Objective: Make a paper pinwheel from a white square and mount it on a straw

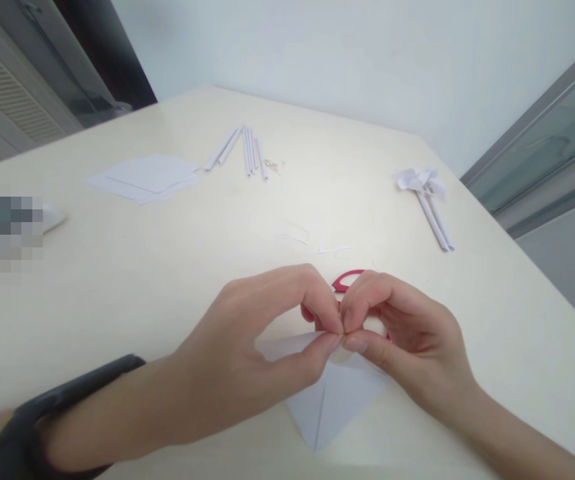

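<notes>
A folded white sheet of paper with a crease down its lower part hangs below my two hands, close to the table's near side. My left hand pinches its upper edge between thumb and forefinger. Right beside those fingertips, my right hand also pinches at the paper's upper edge; the exact spot between its fingers is hidden. Behind the hands lies a pair of red-handled scissors, mostly covered by my fingers. A dark band is round my left wrist.
Flat white sheets lie at the back left. Several rolled paper tubes rest beside small tan bits. Thin paper scraps lie mid-table. Paper flowers on rolled stems lie at right. A pixelated object is at the left edge.
</notes>
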Motion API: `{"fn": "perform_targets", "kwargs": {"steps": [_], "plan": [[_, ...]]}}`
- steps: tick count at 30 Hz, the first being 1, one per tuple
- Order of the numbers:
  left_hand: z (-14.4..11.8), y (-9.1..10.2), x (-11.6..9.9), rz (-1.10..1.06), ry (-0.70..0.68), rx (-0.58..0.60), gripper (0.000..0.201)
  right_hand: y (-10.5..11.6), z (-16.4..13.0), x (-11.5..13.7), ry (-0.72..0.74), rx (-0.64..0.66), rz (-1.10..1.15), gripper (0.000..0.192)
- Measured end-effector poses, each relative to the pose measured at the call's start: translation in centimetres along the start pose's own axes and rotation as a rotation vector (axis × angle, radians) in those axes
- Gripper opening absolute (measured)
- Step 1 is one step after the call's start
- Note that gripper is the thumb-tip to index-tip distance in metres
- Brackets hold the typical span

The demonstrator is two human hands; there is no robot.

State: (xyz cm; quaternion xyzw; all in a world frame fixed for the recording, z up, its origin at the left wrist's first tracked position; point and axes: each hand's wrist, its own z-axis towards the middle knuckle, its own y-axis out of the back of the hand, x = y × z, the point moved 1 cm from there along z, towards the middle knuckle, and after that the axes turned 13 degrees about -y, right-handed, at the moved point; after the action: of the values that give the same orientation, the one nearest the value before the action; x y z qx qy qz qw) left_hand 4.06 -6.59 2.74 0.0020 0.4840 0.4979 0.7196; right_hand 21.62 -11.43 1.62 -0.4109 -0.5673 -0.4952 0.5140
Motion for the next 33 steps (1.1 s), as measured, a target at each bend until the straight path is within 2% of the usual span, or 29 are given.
{"fn": "perform_targets", "kwargs": {"steps": [8,13,17,33], "plan": [[0.01,0.31,-0.42,0.081,-0.034,0.04,0.019,-0.02,-0.56,-0.14,0.152,-0.102,-0.131,0.013],[0.03,0.27,-0.51,0.042,-0.067,0.019,0.02,-0.05,-0.47,-0.01,0.254,-0.153,-0.18,0.016],[0.06,0.09,-0.45,-0.004,-0.017,-0.025,0.019,-0.07,-0.47,0.36,0.331,-0.152,-0.248,0.019],[0.48,0.15,-0.42,-0.138,0.115,-0.068,0.014,0.55,-0.31,0.12,0.286,-0.028,-0.248,0.017]]}}
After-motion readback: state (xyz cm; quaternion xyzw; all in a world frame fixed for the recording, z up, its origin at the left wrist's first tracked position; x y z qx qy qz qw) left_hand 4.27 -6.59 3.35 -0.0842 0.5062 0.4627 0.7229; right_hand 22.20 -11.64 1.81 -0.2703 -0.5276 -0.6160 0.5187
